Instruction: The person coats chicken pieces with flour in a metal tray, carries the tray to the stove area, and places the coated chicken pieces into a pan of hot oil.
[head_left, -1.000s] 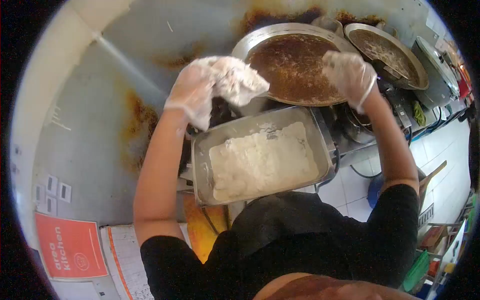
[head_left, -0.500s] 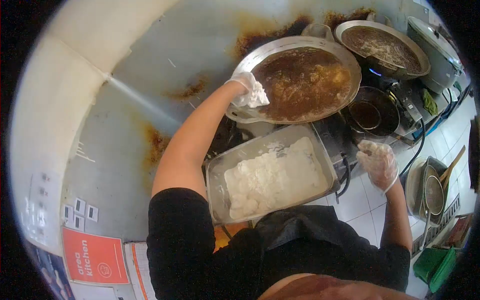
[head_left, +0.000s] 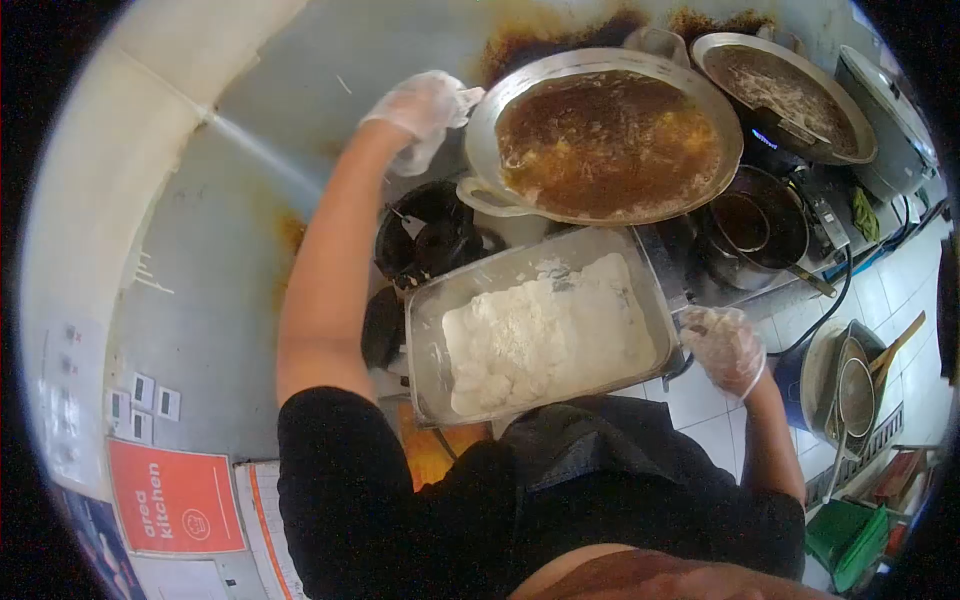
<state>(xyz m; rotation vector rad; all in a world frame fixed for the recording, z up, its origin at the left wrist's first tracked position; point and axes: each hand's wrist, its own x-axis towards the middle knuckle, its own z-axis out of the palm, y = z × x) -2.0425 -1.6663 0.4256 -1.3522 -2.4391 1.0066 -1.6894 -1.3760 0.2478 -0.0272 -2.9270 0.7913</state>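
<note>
My left hand [head_left: 422, 112], in a clear plastic glove, is just left of the rim of a large wok [head_left: 480, 130]. Its flour-white fingers are stretched toward the rim, with no piece visible in them. Brown oil [head_left: 610, 135] bubbles in the wok, with pale, foaming patches at the left and right. My right hand [head_left: 725, 348], also gloved, hovers by the right edge of a metal tray [head_left: 425, 350]. Its fingers are coated with clumps of flour or batter and loosely bent, apparently around nothing. White flour [head_left: 540, 335] fills the tray, with lumpy coated pieces at its lower left.
A second wok [head_left: 720, 60] of oil stands at the back right, beside a lidded pot [head_left: 885, 130]. A dark pan [head_left: 755, 225] sits nearer. Black burner parts [head_left: 425, 235] lie left of the tray. A strainer [head_left: 856, 395] rests in a container at the right.
My left hand has moved left and up from over the wok, and the floured piece it held has gone from it. My right hand has moved left and slightly down toward the tray.
</note>
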